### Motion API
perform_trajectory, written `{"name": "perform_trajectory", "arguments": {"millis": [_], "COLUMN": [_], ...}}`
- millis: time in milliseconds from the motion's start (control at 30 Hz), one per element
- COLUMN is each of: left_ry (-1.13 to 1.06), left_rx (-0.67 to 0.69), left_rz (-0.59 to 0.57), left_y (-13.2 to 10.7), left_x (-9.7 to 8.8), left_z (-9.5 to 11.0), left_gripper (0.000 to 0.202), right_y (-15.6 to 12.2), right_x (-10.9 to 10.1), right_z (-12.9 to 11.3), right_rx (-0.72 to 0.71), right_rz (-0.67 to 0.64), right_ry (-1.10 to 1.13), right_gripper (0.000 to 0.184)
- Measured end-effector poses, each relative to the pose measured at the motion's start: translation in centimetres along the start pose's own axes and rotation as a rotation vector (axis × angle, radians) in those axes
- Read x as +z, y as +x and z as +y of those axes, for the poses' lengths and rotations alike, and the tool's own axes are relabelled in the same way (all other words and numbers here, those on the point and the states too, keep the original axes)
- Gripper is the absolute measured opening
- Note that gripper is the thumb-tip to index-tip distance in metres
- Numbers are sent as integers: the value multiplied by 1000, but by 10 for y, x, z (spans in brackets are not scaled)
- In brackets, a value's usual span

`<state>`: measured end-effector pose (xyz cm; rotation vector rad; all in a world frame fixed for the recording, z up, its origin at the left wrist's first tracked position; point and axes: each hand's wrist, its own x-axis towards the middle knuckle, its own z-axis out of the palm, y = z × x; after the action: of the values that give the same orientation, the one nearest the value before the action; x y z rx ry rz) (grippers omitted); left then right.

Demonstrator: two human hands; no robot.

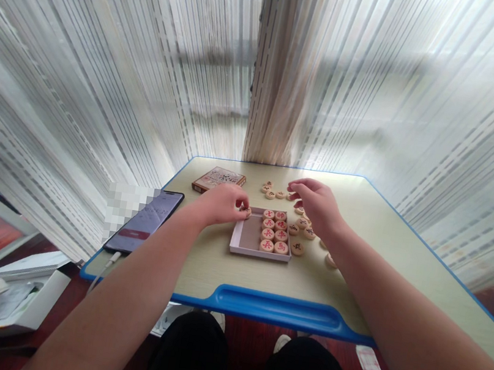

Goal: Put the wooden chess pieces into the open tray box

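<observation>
My left hand [224, 204] pinches a disc [248, 212] at the tray [257, 254] rim; it could land crooked. On my right hand [318, 205] I can't tell the grip.

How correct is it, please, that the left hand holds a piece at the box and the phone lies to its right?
Wrong side: the head view shows the phone left of the box; the left hand does hold a piece there.

A shallow box [238, 240] is set near the middle of the table [381, 248], and game pieces [275, 231] are lined up in its right half. Loose pieces [298, 247] are scattered to its right and behind it. A lid [218, 180] is laid behind it to the left, and a phone [145, 221] is placed at the table's left edge.
</observation>
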<state>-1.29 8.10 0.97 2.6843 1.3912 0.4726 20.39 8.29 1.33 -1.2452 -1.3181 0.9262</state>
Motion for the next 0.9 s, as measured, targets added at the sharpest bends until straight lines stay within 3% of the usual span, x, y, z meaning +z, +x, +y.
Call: {"name": "perform_trajectory", "arguments": {"millis": [900], "left_ry": [-6], "left_rx": [41], "left_rz": [-10], "left_y": [3], "left_x": [10], "left_z": [5], "left_gripper": [20], "right_y": [-1], "right_x": [1], "right_z": [-1], "right_rx": [1], "right_rz": [-6], "right_ry": [-35], "right_gripper": [9]}}
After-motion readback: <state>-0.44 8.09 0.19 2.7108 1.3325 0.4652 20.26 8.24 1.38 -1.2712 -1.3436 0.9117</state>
